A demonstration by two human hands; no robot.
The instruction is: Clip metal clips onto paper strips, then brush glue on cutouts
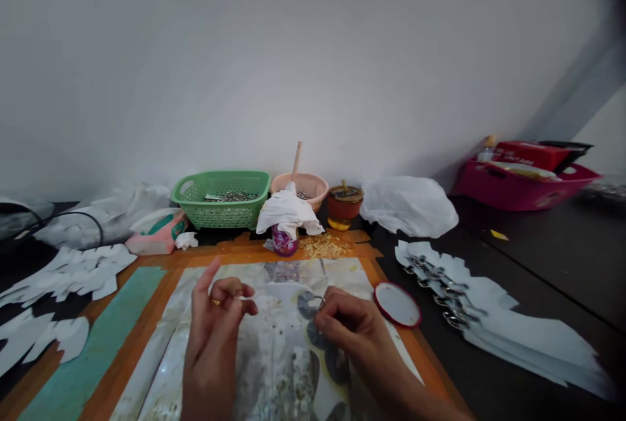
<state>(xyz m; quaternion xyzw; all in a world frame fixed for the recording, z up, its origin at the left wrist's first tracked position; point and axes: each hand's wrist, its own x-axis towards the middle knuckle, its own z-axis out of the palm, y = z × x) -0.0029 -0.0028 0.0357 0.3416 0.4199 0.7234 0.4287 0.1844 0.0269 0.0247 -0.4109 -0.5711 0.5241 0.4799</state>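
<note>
My right hand (357,326) pinches a small metal ring (319,300) between thumb and index finger. Beneath that hand lies a pale cut-out piece (328,395) with dark grey rounded patches, partly covered by my fingers. My left hand (218,317) is raised at the left of it, index finger up and the other fingers bent but apart; I see nothing in it, and a gold ring is on one finger. Under both hands a stained white sheet (267,343) covers the work area. Ahead stands a purple jar (284,242) draped with white cloth (287,209), a stick (297,163) poking up.
A green basket (222,212) and pink bowl (313,186) hold metal pieces. An amber glass pot (345,206) stands beside them. White cut-outs with rings (489,307) lie right, near a red-rimmed lid (398,305). More white cut-outs (73,271) lie left. A magenta basket (523,186) stands far right.
</note>
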